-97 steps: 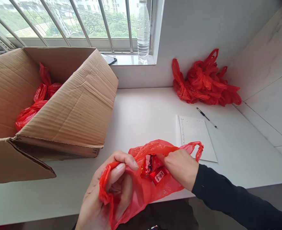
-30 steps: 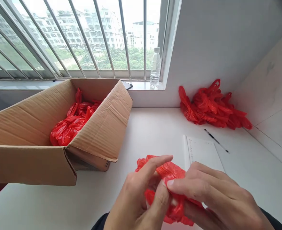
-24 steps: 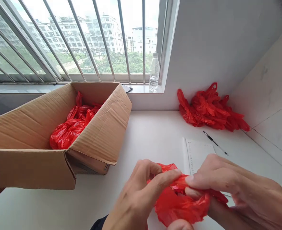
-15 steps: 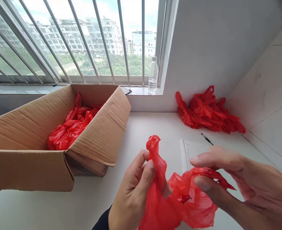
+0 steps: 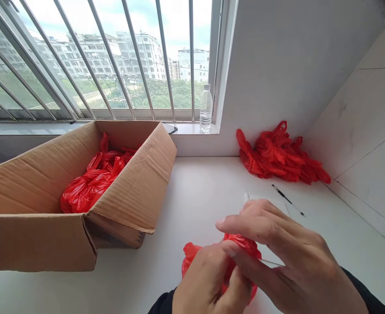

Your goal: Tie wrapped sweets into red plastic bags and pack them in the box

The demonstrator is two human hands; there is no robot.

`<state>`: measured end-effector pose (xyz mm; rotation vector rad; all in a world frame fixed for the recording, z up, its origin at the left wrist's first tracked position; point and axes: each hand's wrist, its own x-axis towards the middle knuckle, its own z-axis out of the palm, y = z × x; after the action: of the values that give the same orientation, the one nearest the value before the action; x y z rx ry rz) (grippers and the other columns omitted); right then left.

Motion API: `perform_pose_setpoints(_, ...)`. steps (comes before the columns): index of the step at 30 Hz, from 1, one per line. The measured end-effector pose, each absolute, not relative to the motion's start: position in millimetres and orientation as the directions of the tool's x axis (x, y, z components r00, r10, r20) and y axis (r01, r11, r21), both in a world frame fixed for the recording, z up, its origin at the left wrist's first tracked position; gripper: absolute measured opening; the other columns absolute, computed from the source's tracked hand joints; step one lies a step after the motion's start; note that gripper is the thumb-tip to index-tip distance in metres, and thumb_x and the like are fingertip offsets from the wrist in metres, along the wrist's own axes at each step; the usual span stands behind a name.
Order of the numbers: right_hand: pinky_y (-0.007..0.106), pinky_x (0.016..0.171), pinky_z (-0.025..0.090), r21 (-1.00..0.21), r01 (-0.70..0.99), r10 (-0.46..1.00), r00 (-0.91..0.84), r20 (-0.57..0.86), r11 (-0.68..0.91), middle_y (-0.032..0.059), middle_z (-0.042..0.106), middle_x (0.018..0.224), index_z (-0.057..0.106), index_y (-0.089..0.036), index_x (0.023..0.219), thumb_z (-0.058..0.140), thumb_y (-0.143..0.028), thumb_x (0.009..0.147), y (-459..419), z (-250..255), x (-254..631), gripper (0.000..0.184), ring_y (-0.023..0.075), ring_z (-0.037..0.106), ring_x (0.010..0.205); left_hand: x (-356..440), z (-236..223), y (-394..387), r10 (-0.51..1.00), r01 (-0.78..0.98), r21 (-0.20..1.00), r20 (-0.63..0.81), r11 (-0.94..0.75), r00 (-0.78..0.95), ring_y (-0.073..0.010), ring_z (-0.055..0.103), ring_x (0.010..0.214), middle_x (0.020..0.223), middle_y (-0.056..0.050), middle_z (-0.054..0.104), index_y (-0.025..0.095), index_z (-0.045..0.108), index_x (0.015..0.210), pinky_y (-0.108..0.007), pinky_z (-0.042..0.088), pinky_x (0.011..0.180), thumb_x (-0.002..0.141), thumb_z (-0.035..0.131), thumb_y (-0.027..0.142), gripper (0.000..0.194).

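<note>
A thin red plastic bag is bunched up between my two hands, low in the view above the white table. My left hand is closed around it, and a crumpled end sticks out past the back of that hand. My right hand comes in from the right, its thumb and fingers closed about the bag's upper part, fingertips almost over my left hand. Most of the bag is hidden by both hands.
An open cardboard box on the left holds red plastic bags. More red bags lie heaped against the wall. A black pen rests on the white table. A water bottle stands on the windowsill.
My hands have come together, the right moving left onto the bag by my left hand. The bag, spread out before, is now gathered into a smaller bunch. The view has shifted slightly.
</note>
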<state>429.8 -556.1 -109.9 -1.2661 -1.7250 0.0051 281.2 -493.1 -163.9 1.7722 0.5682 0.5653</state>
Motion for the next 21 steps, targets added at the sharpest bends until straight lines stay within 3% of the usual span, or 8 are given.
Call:
perform_pose_setpoints(4,0.024,0.066,0.05,-0.579,0.661,0.746,0.042,0.664,0.478,-0.003,0.068,0.089,0.06,-0.025,0.117,0.063,-0.015,0.093,-557.8,-107.1,431.4,0.026,0.0103,0.056,0.07,298.0,-142.3,-478.1,0.652,-0.121,0.99,0.043,0.075,0.757,-0.0115,0.04,0.054,0.061,0.002,0.05,0.02,0.06,0.078,-0.024,0.034,0.052,0.093,0.052,0.058,0.041)
perform_pose_setpoints(8,0.022,0.068,0.053,-0.592,0.632,0.739,0.045,0.672,0.5,-0.0038,0.07,0.09,0.062,-0.026,0.115,0.063,-0.014,0.092,-556.0,-106.7,433.9,0.026,0.0098,0.06,0.07,298.1,-149.7,-469.2,0.563,-0.143,0.922,-0.093,0.359,0.821,-0.0085,0.04,0.045,0.054,0.006,0.043,0.02,0.055,0.083,-0.02,0.031,0.045,0.089,0.06,0.057,0.038)
perform_pose_setpoints(11,0.022,0.07,0.054,-0.622,0.643,0.732,0.137,0.668,0.447,-0.0042,0.07,0.092,0.061,-0.03,0.118,0.065,-0.015,0.091,-556.3,-108.7,437.5,0.032,0.0104,0.063,0.074,296.0,-160.5,-462.7,0.593,-0.153,0.883,-0.161,0.444,0.789,-0.0063,0.025,0.042,0.052,0.01,0.027,0.021,0.054,0.089,-0.019,0.025,0.041,0.092,0.057,0.053,0.033)
perform_pose_setpoints(13,0.022,0.069,0.054,-0.624,0.642,0.738,0.131,0.662,0.446,-0.004,0.07,0.092,0.062,-0.031,0.118,0.065,-0.015,0.092,-555.9,-109.2,438.4,0.03,0.0101,0.063,0.071,296.5,-161.0,-461.1,0.648,-0.12,0.902,-0.199,0.414,0.735,-0.0066,0.018,0.044,0.055,0.011,0.024,0.022,0.054,0.093,-0.018,0.024,0.042,0.095,0.054,0.051,0.029)
perform_pose_setpoints(15,0.023,0.07,0.053,-0.61,0.639,0.75,0.077,0.657,0.468,-0.0032,0.071,0.096,0.062,-0.028,0.116,0.063,-0.014,0.093,-552.7,-109.0,437.4,0.027,0.0096,0.062,0.07,296.5,-156.7,-464.2,0.7,-0.052,0.966,-0.145,0.252,0.699,-0.0087,0.032,0.051,0.06,0.007,0.039,0.021,0.056,0.092,-0.02,0.036,0.05,0.096,0.054,0.045,0.024)
perform_pose_setpoints(17,0.024,0.072,0.052,-0.584,0.633,0.75,0.009,0.662,0.508,-0.0023,0.072,0.097,0.062,-0.025,0.115,0.062,-0.015,0.094,-546.5,-109.0,435.4,0.023,0.0096,0.06,0.07,293.0,-152.4,-471.5,0.706,0.032,0.998,-0.066,0.061,0.705,-0.015,0.053,0.073,0.08,-0.001,0.058,0.021,0.061,0.091,-0.026,0.048,0.072,0.097,0.051,0.04,0.022)
perform_pose_setpoints(19,0.026,0.075,0.051,-0.554,0.638,0.738,-0.033,0.674,0.534,-0.0012,0.071,0.095,0.061,-0.021,0.115,0.061,-0.017,0.095,-538.5,-109.5,433.8,0.02,0.0105,0.058,0.072,285.1,-152.6,-479.5,0.687,0.124,0.992,-0.076,-0.02,0.723,-0.0232,0.057,0.1,0.101,-0.005,0.065,0.024,0.066,0.096,-0.034,0.046,0.092,0.097,0.047,0.04,0.025)
perform_pose_setpoints(21,0.027,0.078,0.051,-0.533,0.657,0.734,-0.045,0.678,0.533,-0.0003,0.07,0.095,0.061,-0.02,0.115,0.06,-0.017,0.096,-531.5,-110.1,433.1,0.019,0.0116,0.056,0.072,276.2,-157.5,-484.6,0.647,0.209,0.978,-0.164,0.007,0.745,-0.0269,0.056,0.108,0.108,-0.006,0.066,0.027,0.069,0.102,-0.036,0.045,0.096,0.095,0.049,0.039,0.025)
